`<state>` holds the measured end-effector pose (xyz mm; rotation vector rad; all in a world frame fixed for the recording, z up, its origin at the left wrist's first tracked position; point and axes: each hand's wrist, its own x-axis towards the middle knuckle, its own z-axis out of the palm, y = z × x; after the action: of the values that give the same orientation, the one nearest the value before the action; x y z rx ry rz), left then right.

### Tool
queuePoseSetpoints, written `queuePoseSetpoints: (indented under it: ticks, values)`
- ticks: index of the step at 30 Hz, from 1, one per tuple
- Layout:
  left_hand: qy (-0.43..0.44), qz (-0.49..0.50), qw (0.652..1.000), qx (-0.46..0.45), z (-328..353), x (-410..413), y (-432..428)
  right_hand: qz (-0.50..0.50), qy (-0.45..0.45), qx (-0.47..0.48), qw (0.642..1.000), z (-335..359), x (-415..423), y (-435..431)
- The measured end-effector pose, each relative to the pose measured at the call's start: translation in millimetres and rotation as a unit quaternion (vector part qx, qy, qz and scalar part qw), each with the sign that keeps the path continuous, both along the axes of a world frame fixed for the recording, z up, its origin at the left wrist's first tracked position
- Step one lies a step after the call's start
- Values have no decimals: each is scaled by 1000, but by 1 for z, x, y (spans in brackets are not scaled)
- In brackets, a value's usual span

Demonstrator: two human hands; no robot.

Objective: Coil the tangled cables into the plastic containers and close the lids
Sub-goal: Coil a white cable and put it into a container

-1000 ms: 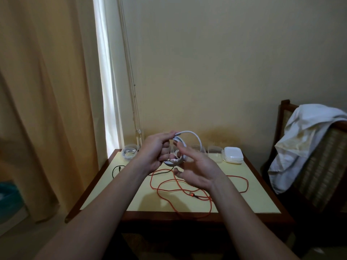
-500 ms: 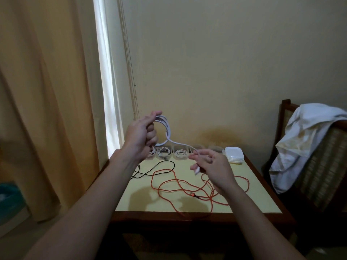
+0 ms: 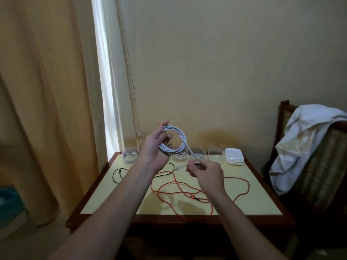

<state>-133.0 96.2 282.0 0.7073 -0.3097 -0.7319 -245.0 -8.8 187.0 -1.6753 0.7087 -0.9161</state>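
My left hand (image 3: 155, 147) grips a coil of white cable (image 3: 183, 139) raised above the back of the table. Its loose tail runs down to my right hand (image 3: 205, 170), which pinches it near the plug end. A tangled orange cable (image 3: 189, 194) and a black cable (image 3: 120, 174) lie on the yellow tabletop (image 3: 116, 196). Clear plastic containers stand in a row at the back edge: one (image 3: 129, 156) at the left and one (image 3: 180, 156) behind my hands hold coiled white cables, and another (image 3: 215, 153) stands to the right. A stack of white lids (image 3: 233, 156) sits at the back right.
The table has a dark wooden rim (image 3: 187, 220). A chair (image 3: 323, 166) draped with a white cloth (image 3: 300, 139) stands to the right. A beige curtain (image 3: 41, 109) hangs at the left, beside a bright window strip. The wall is close behind the table.
My left hand has moved right and lower with the coil, which now shows as a full round loop. My right hand still holds the tail, now closer to the coil.
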Motion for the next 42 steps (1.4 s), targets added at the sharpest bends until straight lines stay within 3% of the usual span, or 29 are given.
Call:
queuePoseSetpoints:
  ticks: [2,4,7,10,17,22,27,31,34,36,40,42]
  values:
    - [-35,39,998,26,-3,-3,-5,50,-156,252,954,14,8,15]
    - [-64,68,995,47,-6,-7,-8,62,-247,391,885,28,15,25]
    - [-70,90,992,50,-11,-10,-11,80,-321,485,810,40,20,35]
    - [-72,115,989,65,-14,-7,-14,108,-285,538,786,45,18,43]
    - [-137,196,962,133,-24,3,-20,225,-226,509,800,49,12,60]
    - [-279,207,928,135,-26,-17,-18,232,-203,419,854,59,19,61]
    - [-235,75,956,158,-24,-17,-16,196,-186,418,867,55,24,35]
    - [-235,-37,940,243,-14,4,0,239,-43,320,916,58,-1,8]
    - [-128,-85,961,229,-20,6,-1,263,44,251,930,58,-3,-3]
    - [-81,-92,973,197,-28,5,-10,269,62,228,934,58,1,-5]
    - [-162,-66,957,230,-40,8,-19,277,45,204,938,51,1,-11]
    - [-160,-23,963,214,-40,10,-18,253,51,180,949,49,-2,-14]
